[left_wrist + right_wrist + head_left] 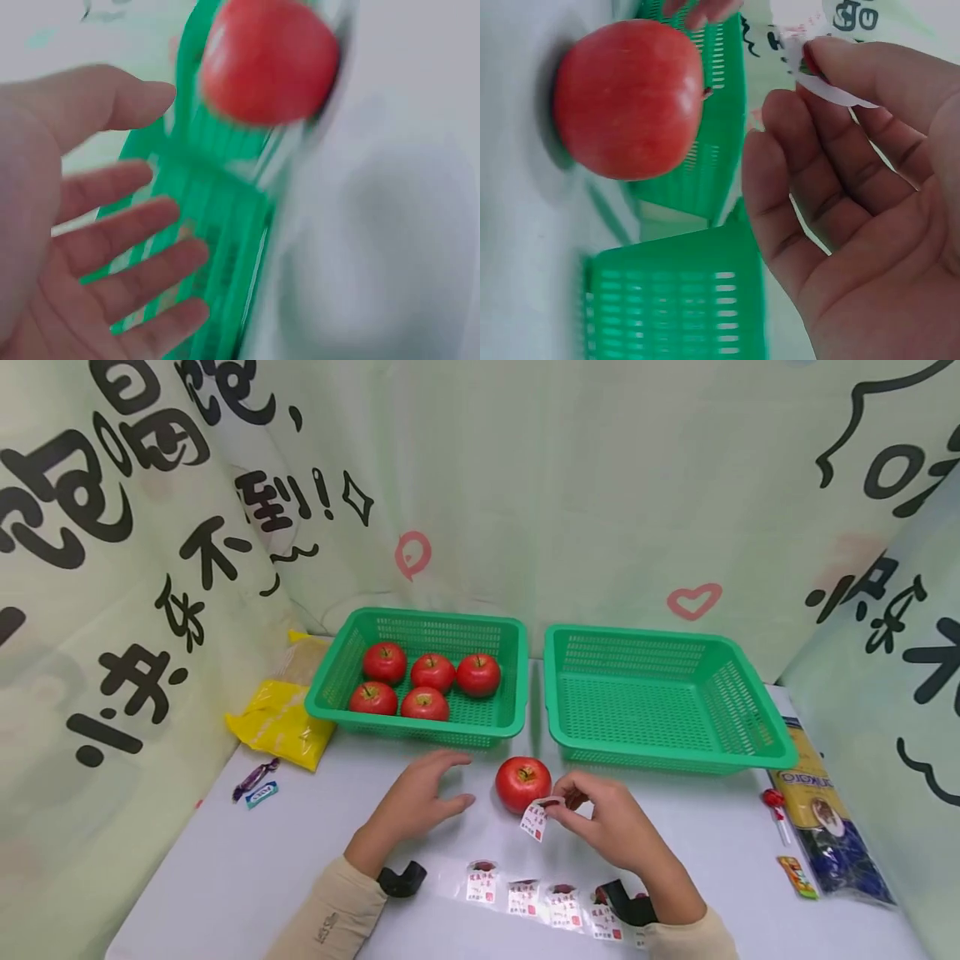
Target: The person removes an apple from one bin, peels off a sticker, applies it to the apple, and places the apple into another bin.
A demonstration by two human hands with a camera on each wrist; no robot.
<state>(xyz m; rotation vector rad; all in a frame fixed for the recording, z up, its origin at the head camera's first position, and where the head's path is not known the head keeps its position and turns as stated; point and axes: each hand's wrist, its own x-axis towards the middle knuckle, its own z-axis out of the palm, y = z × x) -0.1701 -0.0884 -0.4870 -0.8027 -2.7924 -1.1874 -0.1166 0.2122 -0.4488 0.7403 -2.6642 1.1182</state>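
A red apple (522, 783) stands on the white table between the two hands, stem up. My right hand (600, 818) pinches a small printed sticker (534, 821) between thumb and fingers, just at the apple's near right side. In the right wrist view the sticker (832, 91) hangs from the thumb tip, apart from the apple (630, 100). To the left of the apple my left hand (420, 802) hovers with fingers spread and holds nothing; the left wrist view shows its palm and loose fingers (142, 277). A clear strip of stickers (522, 898) lies in front, partly hidden by the right wrist.
Behind are two green baskets: the left basket (330, 714) holds several apples (432, 672), the right basket (637, 706) holds nothing. A yellow bag (281, 718) and wrapped candies (261, 794) lie at left. At right are a blue-and-gold packet (832, 818), a lollipop (772, 798) and an orange-wrapped snack (797, 877).
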